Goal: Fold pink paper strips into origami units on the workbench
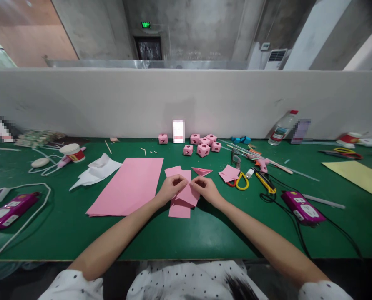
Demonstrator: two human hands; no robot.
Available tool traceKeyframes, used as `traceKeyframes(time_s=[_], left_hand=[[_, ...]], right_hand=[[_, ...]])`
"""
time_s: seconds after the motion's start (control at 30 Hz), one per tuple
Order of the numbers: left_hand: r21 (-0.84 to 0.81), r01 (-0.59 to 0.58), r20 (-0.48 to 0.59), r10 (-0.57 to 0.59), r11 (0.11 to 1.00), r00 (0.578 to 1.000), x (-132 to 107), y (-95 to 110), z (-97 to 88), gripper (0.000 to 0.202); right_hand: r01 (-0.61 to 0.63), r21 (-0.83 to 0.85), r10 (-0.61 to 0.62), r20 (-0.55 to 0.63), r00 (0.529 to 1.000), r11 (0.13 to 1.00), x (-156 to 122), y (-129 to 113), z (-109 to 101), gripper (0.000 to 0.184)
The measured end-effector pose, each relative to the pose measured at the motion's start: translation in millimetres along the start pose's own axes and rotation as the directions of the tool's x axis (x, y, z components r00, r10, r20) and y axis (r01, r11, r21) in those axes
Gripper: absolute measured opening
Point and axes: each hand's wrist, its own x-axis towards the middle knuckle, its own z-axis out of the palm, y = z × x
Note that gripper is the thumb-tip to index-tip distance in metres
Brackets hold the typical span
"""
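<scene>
Your left hand (172, 187) and right hand (207, 191) sit close together over the green table (217, 239), each with thumb and fingertips drawn into a narrow pinch on a small pink paper (187, 195), the left at its upper left, the right at its right edge. That paper lies between your hands, tilted over loose pink pieces (179, 211) that show below and behind it. Just beyond your right fingers is a folded pink piece (202, 171), and to its right a few pink squares (229, 172) partly cover the scissors (242, 182), whose yellow handle loop shows. A stack of large pink sheets (128, 185) lies to your left, with crumpled white paper (96, 170) past it. Farther back, a group of pink cubes (204, 149) stands right of the upright phone (178, 131), and one more cube (163, 138) stands left of it. A pink glue gun (262, 164) lies off to your right.
</scene>
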Motion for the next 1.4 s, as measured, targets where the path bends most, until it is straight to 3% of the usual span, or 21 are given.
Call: traceKeyframes(time_s=[0.23,0.53,0.7,0.83,1.03,1.23,1.4], left_hand=[[-0.014,-0.013,-0.044,0.012,1.000,0.999,1,1,-2.0,0.028],[0.019,-0.025,0.008,0.024,1.000,1.000,-1,2,1.0,0.029],[-0.001,0.020,0.069,-0.020,1.000,0.997,1,-1,-1.8,0.033],[0.055,0.015,0.060,-0.019,0.998,0.998,1,-4,-3.6,0.035],[0.136,-0.016,0.068,0.006,0.991,0.998,-1,-3,-5.6,0.032],[0.121,0.003,0.094,-0.014,0.993,0.995,0,-1,-6.5,0.032],[0.118,0.028,0.106,-0.041,0.993,0.994,1,-3,-7.9,0.034]], right_hand=[[0.000,0.003,0.000,-0.025,1.000,1.000,2,6,-1,0.027],[0.040,-0.067,-0.042,-0.026,0.999,0.997,1,0,3,0.028],[0.006,0.020,-0.003,-0.152,0.988,1.000,6,11,-5,0.034],[0.003,0.058,0.012,-0.257,0.966,0.998,10,15,-12,0.039],[-0.057,0.132,0.081,-0.184,0.980,0.990,12,10,-16,0.036],[-0.063,0.016,0.065,-0.148,0.987,0.998,13,6,-24,0.031],[-0.059,0.033,0.063,-0.132,0.989,0.998,13,3,-27,0.031]])
